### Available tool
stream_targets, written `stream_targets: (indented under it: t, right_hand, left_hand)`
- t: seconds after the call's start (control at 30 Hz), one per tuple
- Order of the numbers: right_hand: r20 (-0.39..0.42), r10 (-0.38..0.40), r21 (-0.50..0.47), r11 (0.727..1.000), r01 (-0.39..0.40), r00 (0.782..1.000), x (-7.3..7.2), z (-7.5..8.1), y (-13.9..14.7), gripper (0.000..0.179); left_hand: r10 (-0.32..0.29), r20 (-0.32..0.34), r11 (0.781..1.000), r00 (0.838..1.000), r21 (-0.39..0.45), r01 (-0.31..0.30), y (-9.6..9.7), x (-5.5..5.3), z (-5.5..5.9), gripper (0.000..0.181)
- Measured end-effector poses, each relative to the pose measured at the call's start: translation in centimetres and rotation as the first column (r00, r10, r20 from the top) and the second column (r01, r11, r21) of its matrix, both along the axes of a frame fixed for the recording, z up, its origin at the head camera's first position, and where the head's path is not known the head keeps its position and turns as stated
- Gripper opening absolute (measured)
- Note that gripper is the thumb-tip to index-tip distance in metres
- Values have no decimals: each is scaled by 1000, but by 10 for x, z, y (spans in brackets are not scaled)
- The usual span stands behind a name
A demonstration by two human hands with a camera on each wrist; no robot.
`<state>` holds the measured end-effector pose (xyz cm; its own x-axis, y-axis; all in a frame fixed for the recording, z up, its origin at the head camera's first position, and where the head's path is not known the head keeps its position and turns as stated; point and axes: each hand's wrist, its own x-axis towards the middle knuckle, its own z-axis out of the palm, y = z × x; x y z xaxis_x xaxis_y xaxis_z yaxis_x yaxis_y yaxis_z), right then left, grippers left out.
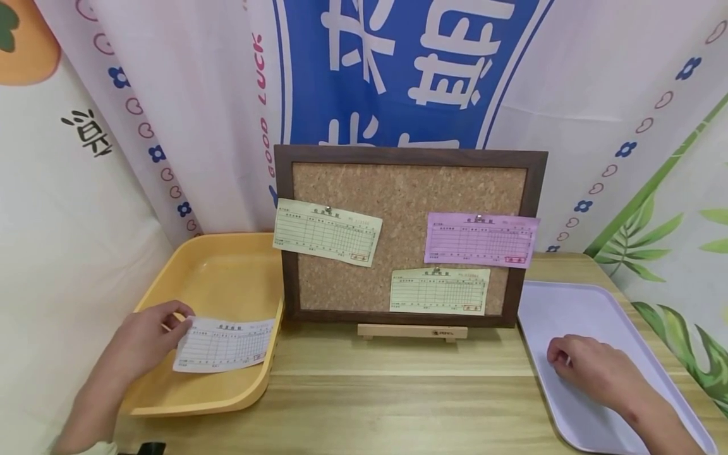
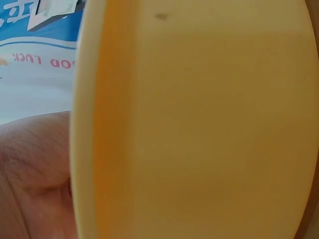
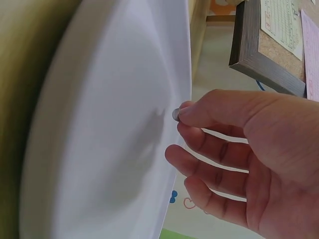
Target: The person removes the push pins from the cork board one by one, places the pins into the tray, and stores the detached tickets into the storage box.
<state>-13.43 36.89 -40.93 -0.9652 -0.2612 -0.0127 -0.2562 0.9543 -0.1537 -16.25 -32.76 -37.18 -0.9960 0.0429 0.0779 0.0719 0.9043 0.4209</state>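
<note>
My left hand (image 1: 149,333) pinches the left edge of a white receipt slip (image 1: 224,346) between thumb and fingers, over the yellow tray (image 1: 227,256). In the left wrist view the tray's side hides the slip and most of that hand (image 2: 35,184). Above the lavender tray (image 1: 574,303), my right hand (image 1: 597,373) holds a small silver push pin (image 3: 175,114) between thumb and index fingertip. The framed cork board (image 1: 341,291) stands between the trays, bearing a tilted green slip (image 1: 327,234), a purple slip (image 1: 481,240) and a lower green slip (image 1: 439,292), each pinned at its top.
A small wooden stand (image 1: 412,331) supports the board at its lower edge on the wood-grain table (image 1: 398,392). Behind it hangs a printed curtain (image 1: 216,82). At the bottom left lies a black object (image 1: 150,448), partly cut off by the frame.
</note>
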Motion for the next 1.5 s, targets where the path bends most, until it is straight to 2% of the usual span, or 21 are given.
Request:
stream_targets:
  t: [0.13,0.5,0.93,1.17,1.27,1.43,1.5]
  right_hand:
    - [14,-8,-5,1000,8,1000,-1,-1,1,20]
    - [-19,13,-16,1000,-13,1000,1,-7,6,25]
    - [16,-3,-32,999,3,1000,0,-5,6,22]
    - [29,-5,-35,999,6,1000,0,0,8,20]
    - [18,-2,-39,999,2,1000,1,5,7,19]
    - [-36,16,-49,999,-17,999,2,14,3,17]
    - [-47,24,-57,998,-27,999,2,18,-1,17]
  left_hand:
    - [7,14,1000,1000,-4,-7,0,-1,-3,7]
    - [-6,11,1000,1000,-20,6,-1,-3,-7,6]
    - [-8,24,999,1000,-31,9,0,-5,-7,7]
    - [-23,9,998,1000,-63,24,5,-2,-2,10]
    - [-27,-19,997,999,-79,25,10,0,3,13]
    - [-50,-126,994,991,-104,36,26,4,13,15]
    - [-60,-149,993,987,-108,44,34,6,18,15]
